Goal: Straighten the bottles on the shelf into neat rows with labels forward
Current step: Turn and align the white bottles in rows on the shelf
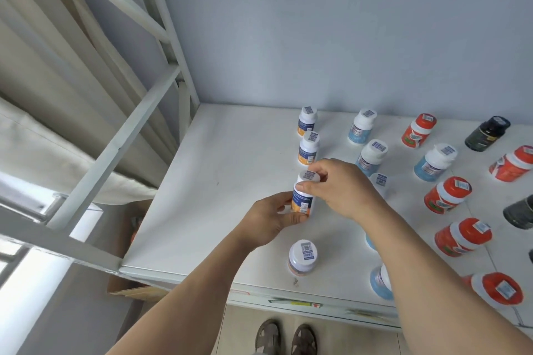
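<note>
Both hands grasp one orange-labelled bottle (302, 199) on the shelf (230, 181): left hand (274, 219) apparently around its base, right hand (340, 187) at its cap.

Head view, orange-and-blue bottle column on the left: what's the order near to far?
Bottle at the shelf's front edge → bottle held in both hands, left hand on its body, right hand at its cap → next bottle → rearmost bottle by the wall.
</note>
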{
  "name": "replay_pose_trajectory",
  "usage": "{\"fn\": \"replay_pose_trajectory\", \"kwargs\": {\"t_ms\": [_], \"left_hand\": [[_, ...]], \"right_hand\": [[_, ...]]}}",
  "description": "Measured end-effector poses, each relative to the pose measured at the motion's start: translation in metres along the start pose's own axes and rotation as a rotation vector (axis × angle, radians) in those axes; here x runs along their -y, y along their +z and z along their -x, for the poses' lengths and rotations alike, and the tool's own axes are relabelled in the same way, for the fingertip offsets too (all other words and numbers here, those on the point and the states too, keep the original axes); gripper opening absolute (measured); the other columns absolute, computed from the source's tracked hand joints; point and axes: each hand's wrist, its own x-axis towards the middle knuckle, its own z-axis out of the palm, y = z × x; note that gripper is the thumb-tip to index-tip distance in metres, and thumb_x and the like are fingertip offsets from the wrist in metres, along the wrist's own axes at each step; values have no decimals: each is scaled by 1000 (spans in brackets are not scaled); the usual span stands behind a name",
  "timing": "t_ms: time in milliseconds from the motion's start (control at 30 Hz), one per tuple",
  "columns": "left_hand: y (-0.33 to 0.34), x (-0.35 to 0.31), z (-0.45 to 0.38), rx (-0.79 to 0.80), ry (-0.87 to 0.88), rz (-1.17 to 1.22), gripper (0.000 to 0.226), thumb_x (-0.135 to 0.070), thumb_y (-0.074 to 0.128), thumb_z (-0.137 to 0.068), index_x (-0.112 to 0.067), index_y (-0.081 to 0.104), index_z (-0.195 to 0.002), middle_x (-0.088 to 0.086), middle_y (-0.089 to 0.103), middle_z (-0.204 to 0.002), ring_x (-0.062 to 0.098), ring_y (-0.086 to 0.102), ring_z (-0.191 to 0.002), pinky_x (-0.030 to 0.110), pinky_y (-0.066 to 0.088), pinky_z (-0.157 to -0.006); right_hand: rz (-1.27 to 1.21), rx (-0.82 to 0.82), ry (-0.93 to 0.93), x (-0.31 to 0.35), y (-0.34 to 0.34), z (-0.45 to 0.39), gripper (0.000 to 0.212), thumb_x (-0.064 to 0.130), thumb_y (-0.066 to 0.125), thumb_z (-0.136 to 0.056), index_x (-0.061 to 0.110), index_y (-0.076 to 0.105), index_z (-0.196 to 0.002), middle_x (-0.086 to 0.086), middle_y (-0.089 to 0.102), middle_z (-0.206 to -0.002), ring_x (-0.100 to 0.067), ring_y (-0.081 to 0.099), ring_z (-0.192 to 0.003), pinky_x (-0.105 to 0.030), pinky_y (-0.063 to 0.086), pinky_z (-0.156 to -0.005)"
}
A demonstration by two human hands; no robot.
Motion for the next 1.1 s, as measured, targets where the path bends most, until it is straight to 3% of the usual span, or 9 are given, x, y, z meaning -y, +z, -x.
{"fn": "replay_pose_trajectory", "kwargs": {"t_ms": [267,433,567,667,867,967,1100], "left_hand": [[-5,2,-7,61,1,-3,42,-40,77,-77,-37,65,-117,-19,67,-116,8,55,-120,38,39,-109],[-11,1,-7,46,75,-251,48,-41,76,-79,-38,59,-124,-21,63,-120,2,52,-113,14,37,-92],[-20,7,-7,22,226,-598,58,-47,69,-83,-27,53,-135,-7,60,-127,11,52,-118,22,40,-97],[-29,10,-7,-16,265,-710,60,-44,65,-88,-21,47,-141,-3,54,-136,15,48,-126,25,38,-102],[-36,11,-13,-81,304,-717,54,-44,60,-91,-23,48,-139,-6,55,-135,13,50,-123,23,41,-96],[-39,7,-22,-119,301,-695,53,-43,60,-91,-23,49,-138,-7,56,-132,12,52,-121,20,39,-93],[-40,-2,-35,-158,244,-652,53,-45,60,-91,-26,48,-139,-9,54,-137,11,50,-124,19,37,-95]], "right_hand": [[-7,9,43,3,-3,1,31,49,71,-77,20,65,-85,5,64,-80,-17,59,-77,-35,48,-70],[-18,28,73,-2,5,10,26,45,72,-77,21,64,-84,4,63,-82,-17,59,-77,-38,50,-71],[-37,38,109,-8,17,21,24,39,76,-73,27,64,-91,8,61,-92,-14,60,-86,-35,50,-78],[-36,46,102,-10,26,28,27,38,77,-72,29,63,-94,10,59,-96,-12,60,-90,-35,49,-82],[15,84,112,-9,27,32,38,40,78,-73,31,58,-104,14,55,-105,-12,58,-99,-35,47,-88],[-94,105,138,-6,20,26,52,43,78,-74,28,56,-118,14,56,-114,-6,56,-104,-28,45,-92],[-143,-44,115,-2,-1,-8,49,38,73,-82,21,56,-125,4,59,-121,-9,56,-106,-27,43,-93]]}}
